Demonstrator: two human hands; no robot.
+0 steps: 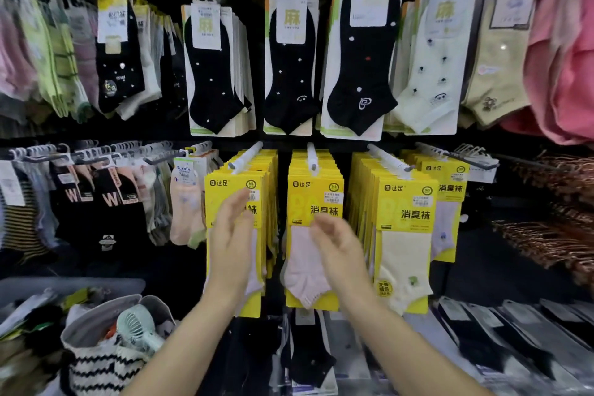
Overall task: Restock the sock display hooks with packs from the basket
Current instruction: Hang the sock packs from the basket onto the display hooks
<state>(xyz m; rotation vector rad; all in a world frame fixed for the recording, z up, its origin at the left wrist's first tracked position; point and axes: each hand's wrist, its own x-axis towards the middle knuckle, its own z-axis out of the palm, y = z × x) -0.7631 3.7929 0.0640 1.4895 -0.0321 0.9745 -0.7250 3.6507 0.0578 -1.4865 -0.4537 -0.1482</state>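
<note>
Three hooks in the lower row carry yellow sock packs: a left stack [225, 199] on its white hook [246, 157], a middle stack with pink socks [313, 199] on another hook [311, 156], and a right stack with cream socks [406, 228]. My left hand [231, 247] is raised in front of the left stack, fingers straight, holding nothing. My right hand [340, 251] hovers before the middle stack's lower right, fingers loosely curved and empty. Both hands are blurred. A grey basket [96, 325] with a fan and striped fabric sits at the lower left.
Black ankle socks [289, 67] hang on hooks in the row above. Dark socks [106, 202] fill hooks at left. Copper hangers [546, 235] jut out at right. Flat packs [482, 337] lie on the shelf below, and a grey bin rim [64, 286] shows at left.
</note>
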